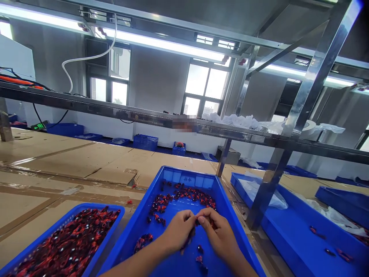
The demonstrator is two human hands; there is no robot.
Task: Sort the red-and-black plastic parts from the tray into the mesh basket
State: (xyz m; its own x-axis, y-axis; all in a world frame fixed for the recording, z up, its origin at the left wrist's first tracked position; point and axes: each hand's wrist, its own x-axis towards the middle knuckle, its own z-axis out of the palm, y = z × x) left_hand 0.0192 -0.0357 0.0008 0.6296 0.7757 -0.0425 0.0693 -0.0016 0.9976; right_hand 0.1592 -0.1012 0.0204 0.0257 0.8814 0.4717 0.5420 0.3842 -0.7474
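My left hand [181, 229] and my right hand [215, 232] meet over the middle of a blue tray [135, 223]. Their fingertips are pinched together on a small dark piece, mostly hidden by the fingers. More dark matter hangs just below my left hand. Dark red and black pieces [198, 195] lie in a band along the tray's far part, with a small heap [143, 242] at the left and a few loose ones [201, 263] between my forearms.
A blue basket [122, 215] full of red and dark pieces stands at the left. Another blue tray [291, 234] with plastic film and a few pieces lies at the right, beyond a metal post [266, 188]. A metal shelf beam [144, 115] crosses above the cardboard-covered table [109, 157].
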